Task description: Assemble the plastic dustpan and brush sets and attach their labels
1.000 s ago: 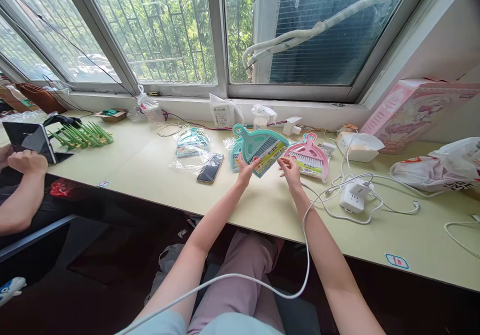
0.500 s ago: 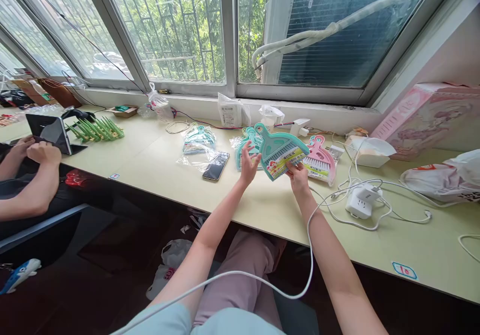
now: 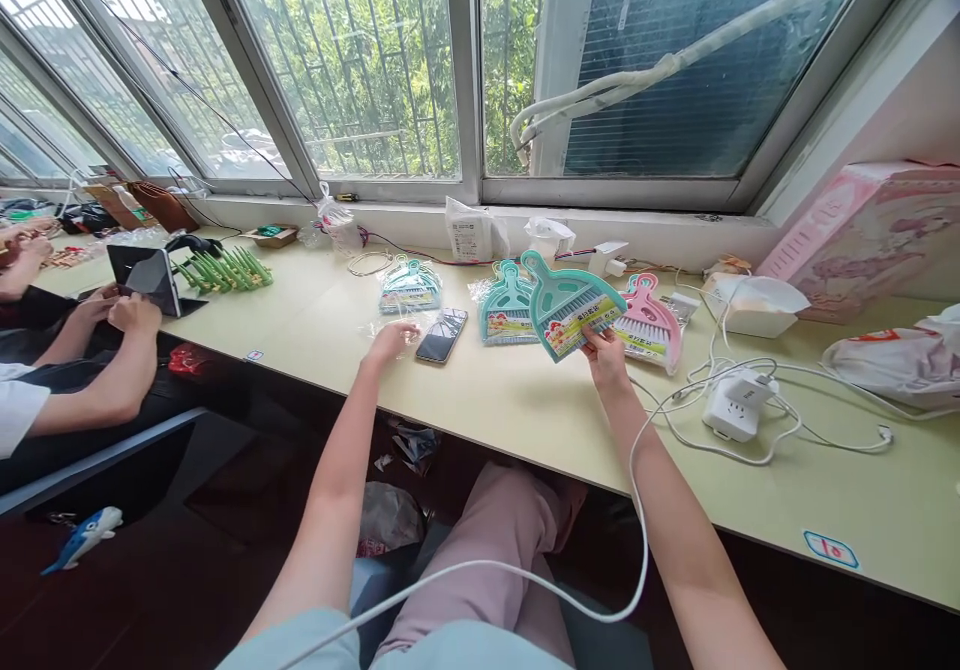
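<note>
My right hand [image 3: 604, 350] grips the lower right of a teal dustpan-and-brush set [image 3: 562, 300] with a yellow label, raised above the table. My left hand [image 3: 394, 340] is closed on a clear plastic bag [image 3: 414, 320], beside a phone [image 3: 441, 336]. Just beyond it, a wrapped teal dustpan set [image 3: 410, 285] lies on the table. Another teal set [image 3: 508, 305] sits left of the raised one, and a pink dustpan set [image 3: 649, 325] lies partly behind my right hand.
White cables and a power adapter [image 3: 731, 405] lie to the right, one cable crossing my right forearm. Farther right are a tissue box [image 3: 757, 305], a pink box [image 3: 862, 240] and a plastic bag [image 3: 892, 355]. Green stems [image 3: 225, 268] and a tablet [image 3: 146, 278] stand left, near another person's hands [image 3: 135, 312].
My left hand has let go of the teal dustpan set and moved left to the plastic bag. The right hand now holds the set alone. The view has turned left.
</note>
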Demonstrator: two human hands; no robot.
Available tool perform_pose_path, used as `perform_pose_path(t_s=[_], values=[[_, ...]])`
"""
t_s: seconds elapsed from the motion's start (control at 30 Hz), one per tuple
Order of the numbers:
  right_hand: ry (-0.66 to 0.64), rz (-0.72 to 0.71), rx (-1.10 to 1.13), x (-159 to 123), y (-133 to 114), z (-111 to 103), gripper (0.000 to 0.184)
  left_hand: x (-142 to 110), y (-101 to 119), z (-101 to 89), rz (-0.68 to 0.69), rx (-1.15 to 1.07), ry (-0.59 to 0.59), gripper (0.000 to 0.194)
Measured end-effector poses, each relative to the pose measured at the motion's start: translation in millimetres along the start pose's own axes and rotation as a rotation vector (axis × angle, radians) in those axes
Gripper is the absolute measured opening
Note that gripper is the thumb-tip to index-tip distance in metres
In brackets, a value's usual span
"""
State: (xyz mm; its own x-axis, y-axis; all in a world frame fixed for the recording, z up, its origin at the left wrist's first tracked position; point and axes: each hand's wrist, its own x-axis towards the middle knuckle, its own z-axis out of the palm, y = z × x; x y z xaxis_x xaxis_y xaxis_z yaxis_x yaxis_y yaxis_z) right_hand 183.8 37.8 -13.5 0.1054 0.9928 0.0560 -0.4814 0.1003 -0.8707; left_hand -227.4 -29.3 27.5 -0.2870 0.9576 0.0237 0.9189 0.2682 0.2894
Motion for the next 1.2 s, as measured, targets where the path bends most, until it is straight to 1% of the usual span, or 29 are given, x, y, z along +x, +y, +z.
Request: perform_pose_path(t_s=[0.07, 0.17, 0.23, 0.3, 0.37, 0.4, 0.47, 0.5, 0.57, 0.63, 0.7, 0.77, 0.83, 0.93, 1.0, 1.03, 1.13, 1.2], values=[[-0.005, 0.004, -0.005, 0, 0, 0, 0.049, -6, -10, -9.2, -0.08, 0.052, 0.023, 0.025], [-0.001, 0.037, 0.003, 2, 2, -1, 0.047, -7, -20, -20.3, -0.162, 0.101, 0.066, 0.039], [0.003, 0.06, 0.005, 3, 3, -1, 0.047, -5, -22, -22.0, -0.22, 0.128, 0.103, 0.04], [-0.002, 0.078, -0.002, 3, 5, -1, 0.046, -1, -21, -17.5, -0.27, 0.166, 0.127, 0.044], [-0.013, 0.093, -0.013, 2, 5, -1, 0.045, 3, -19, -8.2, -0.263, 0.199, 0.067, 0.047], [-0.021, 0.097, -0.018, 2, 5, -1, 0.045, 4, -17, -2.8, -0.227, 0.206, 0.013, 0.046], [-0.038, 0.097, -0.027, 0, 5, 0, 0.044, 4, -15, 7.4, -0.106, 0.202, -0.083, 0.043], [-0.046, 0.094, -0.033, -1, 5, 0, 0.044, 3, -15, 11.4, -0.052, 0.203, -0.092, 0.042], [-0.052, 0.086, -0.04, -1, 5, 0, 0.043, -1, -16, 16.1, 0.004, 0.227, -0.032, 0.046], [-0.054, 0.083, -0.042, -2, 5, 1, 0.043, -7, -19, 16.6, -0.035, 0.264, 0.074, 0.053], [-0.056, 0.081, -0.048, -1, 6, 1, 0.042, -13, -20, 14.2, -0.136, 0.298, 0.153, 0.056], [-0.056, 0.085, -0.058, 0, 7, 1, 0.042, -17, -20, 11.5, -0.226, 0.326, 0.15, 0.049], [-0.049, 0.095, -0.064, 0, 8, 1, 0.042, -21, -18, 10.2, -0.249, 0.344, 0.102, 0.04], [-0.046, 0.101, -0.058, -1, 8, 2, 0.044, -24, -11, 9.9, -0.217, 0.352, 0.064, 0.036], [-0.051, 0.092, -0.055, -3, 7, 3, 0.046, -27, -4, 8.1, -0.198, 0.345, 0.084, 0.039], [-0.058, 0.085, -0.054, -4, 7, 5, 0.046, -29, 2, 6.2, -0.179, 0.338, 0.114, 0.04], [-0.107, 0.072, -0.06, -10, 3, 10, 0.047, -38, 27, -0.4, -0.065, 0.305, 0.232, 0.045], [-0.166, 0.079, -0.074, -14, 1, 14, 0.048, -43, 49, -1.5, 0.056, 0.281, 0.253, 0.047]])
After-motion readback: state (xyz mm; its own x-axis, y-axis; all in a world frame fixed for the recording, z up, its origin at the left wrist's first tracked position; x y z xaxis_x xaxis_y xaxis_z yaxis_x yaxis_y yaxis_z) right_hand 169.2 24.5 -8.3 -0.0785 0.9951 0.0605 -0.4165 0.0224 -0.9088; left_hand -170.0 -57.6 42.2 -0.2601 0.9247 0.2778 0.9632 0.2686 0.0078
